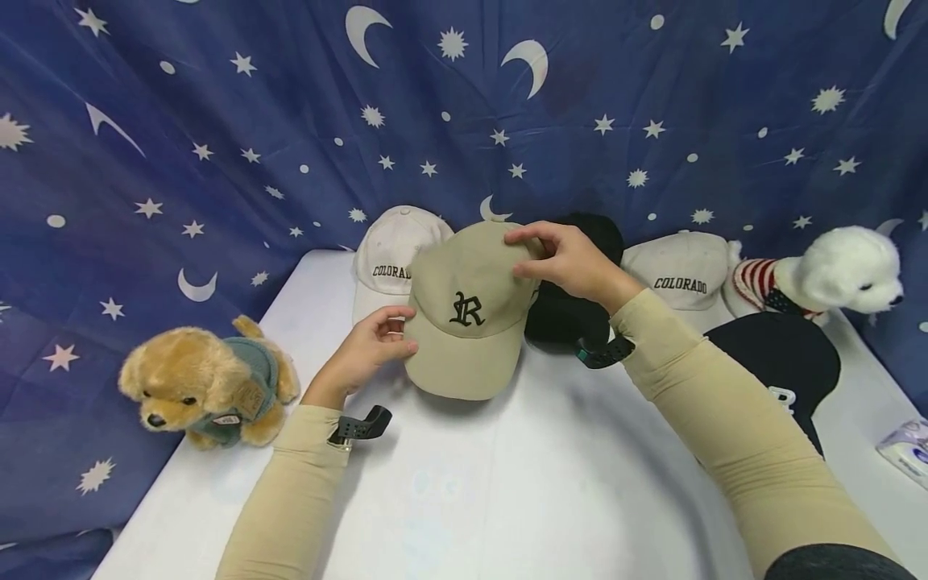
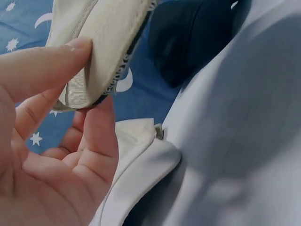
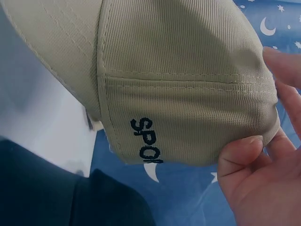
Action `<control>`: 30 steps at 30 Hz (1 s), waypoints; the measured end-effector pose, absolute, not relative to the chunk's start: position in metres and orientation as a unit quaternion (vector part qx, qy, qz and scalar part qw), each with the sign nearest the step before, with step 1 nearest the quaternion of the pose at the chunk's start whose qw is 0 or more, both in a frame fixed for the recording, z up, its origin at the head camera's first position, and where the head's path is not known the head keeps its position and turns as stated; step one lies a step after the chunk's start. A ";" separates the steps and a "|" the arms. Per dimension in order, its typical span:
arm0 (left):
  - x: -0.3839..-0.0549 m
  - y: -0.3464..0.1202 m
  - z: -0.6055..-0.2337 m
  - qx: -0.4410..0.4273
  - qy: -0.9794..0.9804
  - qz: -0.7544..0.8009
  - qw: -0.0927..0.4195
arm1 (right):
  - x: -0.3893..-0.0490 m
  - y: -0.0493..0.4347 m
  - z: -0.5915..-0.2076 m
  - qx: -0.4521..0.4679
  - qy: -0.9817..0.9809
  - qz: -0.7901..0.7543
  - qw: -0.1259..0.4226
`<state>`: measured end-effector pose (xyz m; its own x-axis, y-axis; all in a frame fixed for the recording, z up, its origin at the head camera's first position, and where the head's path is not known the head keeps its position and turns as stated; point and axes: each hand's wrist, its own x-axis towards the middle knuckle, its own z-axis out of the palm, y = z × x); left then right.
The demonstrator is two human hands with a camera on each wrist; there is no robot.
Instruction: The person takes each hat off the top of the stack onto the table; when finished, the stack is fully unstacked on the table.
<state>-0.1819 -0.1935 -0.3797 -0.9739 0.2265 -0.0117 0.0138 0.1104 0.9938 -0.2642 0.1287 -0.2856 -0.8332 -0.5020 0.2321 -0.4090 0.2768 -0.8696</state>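
A khaki baseball cap (image 1: 464,290) with a black letter emblem faces the head camera, its brim down, held between both hands. My left hand (image 1: 370,350) pinches its left edge near the brim; in the left wrist view the thumb (image 2: 56,66) lies on the cap's edge with fingers behind. My right hand (image 1: 569,262) grips the upper right of the crown. In the right wrist view, thumb and fingers hold the cap's rear (image 3: 197,113), where dark stitched lettering shows. Behind it, a white "Colorado" cap (image 1: 391,250) and a black cap (image 1: 569,318) are partly hidden.
A tan plush dog (image 1: 203,383) in a green vest sits at the left. On the right are another Colorado cap (image 1: 677,270), a white plush dog (image 1: 844,270), a black cap (image 1: 776,354) and a purple-white packet (image 1: 906,451). A blue star-patterned cloth (image 1: 449,137) hangs behind the white table (image 1: 478,483).
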 end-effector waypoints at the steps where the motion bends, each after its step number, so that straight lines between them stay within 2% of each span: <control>1: -0.182 -0.192 -0.380 0.085 0.739 0.663 0.083 | -0.263 0.131 -0.286 -0.284 0.800 -0.527 0.042; 15: -0.174 -0.157 -0.389 0.118 0.730 0.662 0.119 | -0.243 0.173 -0.282 -0.268 0.836 -0.477 0.053; 30: -0.168 -0.113 -0.393 0.133 0.749 0.628 0.166 | -0.226 0.217 -0.291 -0.258 0.863 -0.434 0.023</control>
<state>-0.1684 -0.1129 -0.3931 -0.9093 0.4082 -0.0810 -0.0084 0.1765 0.9843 -0.2259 0.2167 -0.2912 -0.8657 -0.4650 0.1852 -0.4258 0.4899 -0.7607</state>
